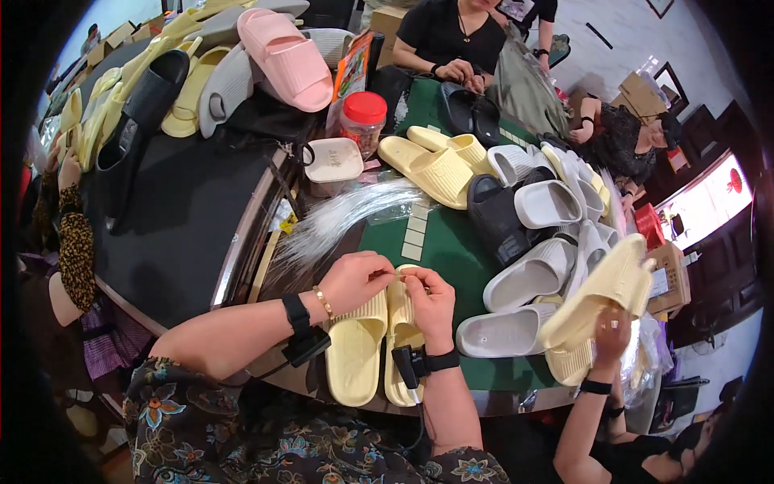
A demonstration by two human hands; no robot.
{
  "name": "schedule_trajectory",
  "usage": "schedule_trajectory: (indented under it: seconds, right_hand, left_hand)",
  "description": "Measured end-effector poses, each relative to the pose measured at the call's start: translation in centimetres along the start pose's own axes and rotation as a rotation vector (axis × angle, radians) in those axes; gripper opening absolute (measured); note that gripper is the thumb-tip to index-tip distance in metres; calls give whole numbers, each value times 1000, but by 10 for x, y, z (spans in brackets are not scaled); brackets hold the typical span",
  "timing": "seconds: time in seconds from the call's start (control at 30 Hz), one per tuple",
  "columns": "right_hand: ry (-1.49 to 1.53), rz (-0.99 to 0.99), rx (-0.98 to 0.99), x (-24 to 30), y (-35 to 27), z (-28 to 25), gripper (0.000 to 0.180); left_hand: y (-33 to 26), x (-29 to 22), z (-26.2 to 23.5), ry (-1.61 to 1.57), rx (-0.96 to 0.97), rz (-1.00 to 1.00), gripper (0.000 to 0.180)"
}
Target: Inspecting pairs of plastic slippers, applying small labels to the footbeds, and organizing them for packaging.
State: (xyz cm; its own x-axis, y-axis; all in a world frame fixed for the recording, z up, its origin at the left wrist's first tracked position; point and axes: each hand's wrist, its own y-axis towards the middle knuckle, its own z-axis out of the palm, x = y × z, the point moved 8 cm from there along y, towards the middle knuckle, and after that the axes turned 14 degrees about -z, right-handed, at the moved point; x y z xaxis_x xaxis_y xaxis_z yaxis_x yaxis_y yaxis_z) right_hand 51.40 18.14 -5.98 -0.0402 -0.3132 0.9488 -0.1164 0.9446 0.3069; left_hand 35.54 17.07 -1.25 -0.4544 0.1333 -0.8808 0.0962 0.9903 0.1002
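A pair of pale yellow slide sandals lies side by side at the table's near edge, the left slide [351, 373] and the right slide [401, 374], toes pointing away from me. Over their toe ends my left hand [357, 282] and my right hand [430, 302] meet, thumbs and forefingers pinched close together. Whatever sits between the fingertips is too small to make out. My right hand and wrist hide part of the right slide. Just beyond my hands a bundle of clear thin plastic strands [347, 222] fans out across the table.
Grey slides [528, 274], a black slide [496, 218] and yellow slides [435, 171] crowd the right side. A red-lidded jar [363, 121] and a white tub [334, 160] stand beyond the strands. More slides, one pair pink [286, 60], pile at far left. A co-worker's hand [611, 335] holds yellow slides at right.
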Motion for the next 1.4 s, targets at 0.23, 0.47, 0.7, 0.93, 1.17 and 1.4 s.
schedule_trajectory:
  seconds: [0.23, 0.47, 0.7, 0.93, 1.17, 1.4]
  right_hand:
    - [-97, -100, 32, 5, 2, 7, 13]
    - [-193, -246, 34, 41, -3, 8, 9]
    - [-211, -316, 59, 44, -3, 3, 10]
    - [-35, -128, 10, 13, -5, 7, 11]
    - [65, -215, -261, 19, 1, -24, 5]
    - [213, -286, -638, 40, -5, -90, 9]
  left_hand:
    - [-3, 5, 1, 7, 8, -29, 10]
    - [-6, -1, 6, -20, 21, 8, 9]
    - [-5, -5, 10, -18, 19, 30, 8]
    - [-10, 2, 7, 76, 68, 20, 14]
    - [10, -14, -30, 74, -163, 130, 21]
    - [17, -11, -168, -103, -511, -83, 42]
